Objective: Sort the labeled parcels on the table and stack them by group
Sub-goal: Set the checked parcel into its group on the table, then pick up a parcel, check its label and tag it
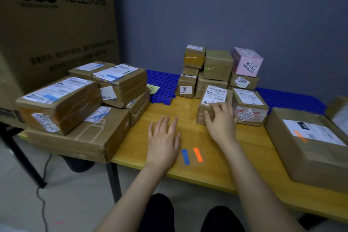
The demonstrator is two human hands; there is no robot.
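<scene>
A small brown parcel (212, 100) with a white printed label sits right of centre on a yellow wooden table (139, 137). The right hand (221, 118) grasps its near top edge, fingers curled over it. The left hand (163, 137) is spread flat over the table's middle, fingers straight and holding nothing.

Just right of the held one, a taped parcel (250, 107) has a sticker reading "53-3-2304". A pink box (246, 62) on the far stack reads "58-4-3405".

A blue strip (185, 156) and an orange strip (198, 154) lie by the near edge. Larger parcels (60, 103) with blue-marked labels are stacked at left, in front of a big carton (56, 24) printed 悟空优租.
</scene>
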